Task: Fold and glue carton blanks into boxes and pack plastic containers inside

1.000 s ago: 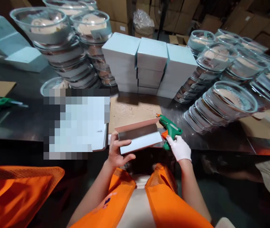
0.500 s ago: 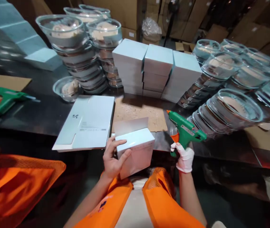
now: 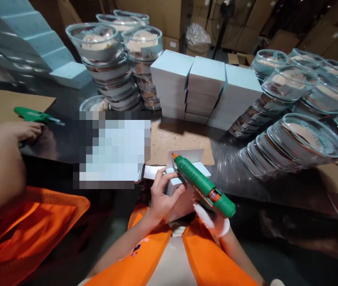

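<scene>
A white cardboard box [image 3: 178,200] with a raised flap is gripped by my bare left hand [image 3: 163,195], near the table's front edge. My right hand [image 3: 212,220], in a white glove, is closed round a green hot glue gun [image 3: 197,178]. Its orange nozzle points up and left, over the top of the box beside the flap. Whether the nozzle touches the card I cannot tell. Part of the box is hidden behind the glue gun. A brown cardboard sheet [image 3: 183,137] lies just beyond the box.
White boxes [image 3: 206,75] are piled at the back. Stacked clear bowls [image 3: 108,71] stand left of them, more bowls [image 3: 294,139] at the right. A blurred-out pale stack [image 3: 121,151] lies left. At far left, a co-worker's hand [image 3: 23,131] is at another green glue gun [image 3: 32,114].
My right hand has lifted the glue gun off the table's right side and brought it left over the box. The co-worker's hand has reached the other glue gun.
</scene>
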`<state>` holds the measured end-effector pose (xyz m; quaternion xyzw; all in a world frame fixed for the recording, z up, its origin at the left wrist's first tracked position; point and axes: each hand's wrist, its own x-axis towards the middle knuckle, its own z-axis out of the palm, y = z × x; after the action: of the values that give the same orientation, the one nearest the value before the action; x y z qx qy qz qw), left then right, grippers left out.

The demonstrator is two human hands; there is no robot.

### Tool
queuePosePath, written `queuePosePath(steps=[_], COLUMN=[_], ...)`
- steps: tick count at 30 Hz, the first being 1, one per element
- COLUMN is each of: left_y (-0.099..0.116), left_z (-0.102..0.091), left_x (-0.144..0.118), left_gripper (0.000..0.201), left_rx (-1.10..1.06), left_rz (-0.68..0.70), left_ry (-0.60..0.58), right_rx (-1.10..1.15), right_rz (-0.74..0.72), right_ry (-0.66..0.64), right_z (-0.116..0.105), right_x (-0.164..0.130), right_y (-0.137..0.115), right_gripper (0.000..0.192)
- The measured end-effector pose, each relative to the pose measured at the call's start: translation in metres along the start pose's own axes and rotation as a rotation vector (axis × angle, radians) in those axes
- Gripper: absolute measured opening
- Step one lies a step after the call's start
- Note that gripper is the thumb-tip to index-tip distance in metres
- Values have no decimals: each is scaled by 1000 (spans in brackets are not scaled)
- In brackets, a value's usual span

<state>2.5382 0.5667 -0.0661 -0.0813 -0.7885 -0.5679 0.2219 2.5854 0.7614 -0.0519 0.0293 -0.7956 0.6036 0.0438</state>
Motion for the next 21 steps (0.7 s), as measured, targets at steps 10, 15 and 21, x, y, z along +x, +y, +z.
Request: queuePosePath(steps=[10, 15, 21], left_y=[-1, -4, -4], left_z=[-6, -9, -20], left_x=[-2, -3, 0], left_gripper=[25, 23, 35], left_rx=[2, -32, -88], left_rz=[-52, -85, -248], left_ry=[24, 24, 54], right_rx=[-150, 25, 197], right_rz=[-23, 178, 389], right_ry=[93, 262, 352], right_z=[-18, -26, -40], right_x=[0, -1, 27], right_y=[21, 37, 19], right_gripper=[28, 31, 40])
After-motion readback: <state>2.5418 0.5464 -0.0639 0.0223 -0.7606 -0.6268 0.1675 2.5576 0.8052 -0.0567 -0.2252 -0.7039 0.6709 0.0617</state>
